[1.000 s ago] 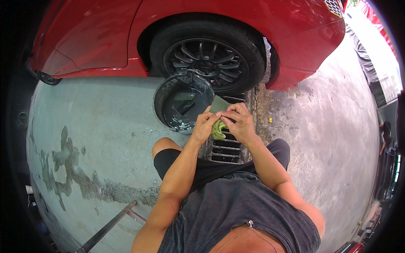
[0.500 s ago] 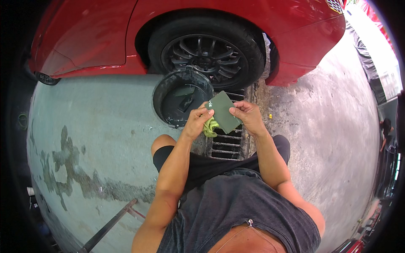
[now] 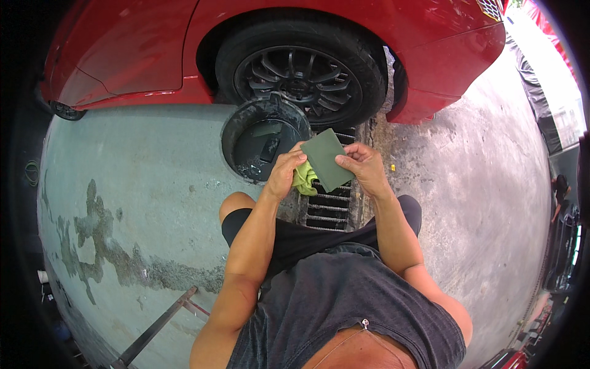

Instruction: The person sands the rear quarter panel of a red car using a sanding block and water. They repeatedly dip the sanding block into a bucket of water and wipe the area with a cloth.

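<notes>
Green sheet (image 3: pixel 327 160) between both hands (image 3: pixel 283 174) (image 3: pixel 367 168), yellow-green cloth (image 3: pixel 305 179) in the left.

Concrete floor (image 3: pixel 153 184), dark stains (image 3: pixel 94 215), black bucket (image 3: pixel 231 144), small yellow scrap (image 3: pixel 393 167)

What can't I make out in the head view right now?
All in the head view:
Green sheet, underside: turned away from the camera.
Right hand, fingertips under the sheet: covered by it.
Lime cloth, upper part: behind the left hand and sheet.
Dark piece in the bucket: too dark to identify.
Red car, upper body: cut off by the top edge.
</notes>
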Available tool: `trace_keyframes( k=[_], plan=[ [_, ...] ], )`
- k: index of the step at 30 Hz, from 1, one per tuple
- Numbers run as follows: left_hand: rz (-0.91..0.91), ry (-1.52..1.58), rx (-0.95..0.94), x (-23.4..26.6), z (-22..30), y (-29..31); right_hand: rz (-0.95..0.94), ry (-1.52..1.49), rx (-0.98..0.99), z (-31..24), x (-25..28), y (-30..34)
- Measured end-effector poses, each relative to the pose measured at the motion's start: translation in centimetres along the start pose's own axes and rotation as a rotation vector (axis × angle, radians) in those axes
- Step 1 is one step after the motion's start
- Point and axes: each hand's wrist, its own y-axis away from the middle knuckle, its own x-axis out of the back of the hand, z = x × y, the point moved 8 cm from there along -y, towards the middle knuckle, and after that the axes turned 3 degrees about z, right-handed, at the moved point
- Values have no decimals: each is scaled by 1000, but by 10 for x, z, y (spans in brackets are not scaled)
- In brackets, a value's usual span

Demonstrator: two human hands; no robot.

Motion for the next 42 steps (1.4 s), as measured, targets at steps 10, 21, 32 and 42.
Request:
trace_keyframes(
  k=[10, 21, 32, 42],
  plan=[
    [40, -57, -2, 0, -3, 4, -65, -27, 7, 5, -8, 1],
    [118, -427, 27, -6, -6, -6, 68, 404, 32, 10, 9, 0],
    [-93, -233, 61, -6, -32, -18, -22, 111, 84, -2, 12, 1],
    [-60, -103, 173, -27, -36, -14, -23, 23, -13, 5, 25, 11]
  ],
)
